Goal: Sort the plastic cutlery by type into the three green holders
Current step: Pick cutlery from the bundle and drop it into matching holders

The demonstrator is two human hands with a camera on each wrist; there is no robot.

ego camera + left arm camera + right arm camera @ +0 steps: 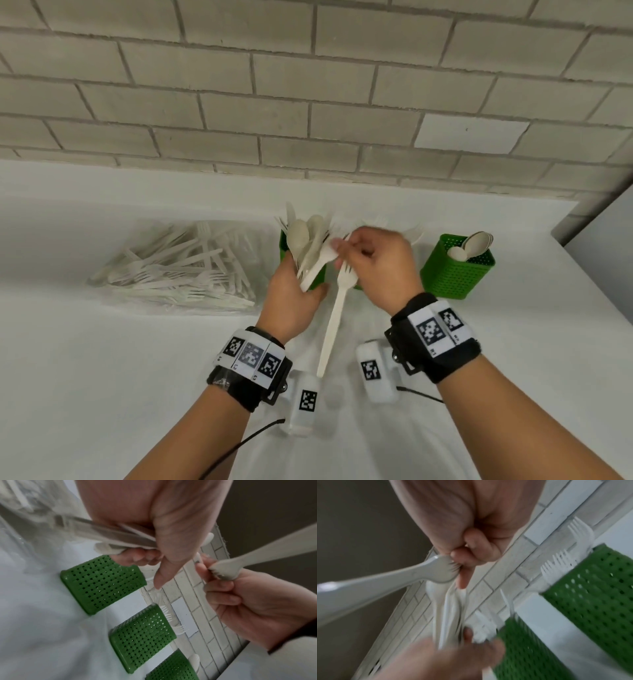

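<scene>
- Left hand (291,294) grips a mixed bunch of cutlery (308,246), spoons and others fanned upward, fingers curled round the handles; held in front of the left holder (102,584).
- Right hand (376,263) pinches a single fork (334,318) at its tines between thumb and fingertips, the other fingers curled in; the handle hangs down toward us.
- Step in hand, we judge: pull this fork out of the bunch and drop it in the middle holder (142,638), which shows fork tines above its rim in the wrist views.
- The far-right holder (457,267) has spoons; the left one's contents are hard to tell behind the bunch.
- To do it well: we'd hold the bunch firm so nothing else drags out, then flip or re-grip the fork so it goes in handle first, like the others.
- Risk: a tine-end pinch is loose and the long handle may swing and catch the holder rim.
- The unsorted pile in a clear bag (178,270) sits toward the bench's left, near the back edge; plenty left.
</scene>
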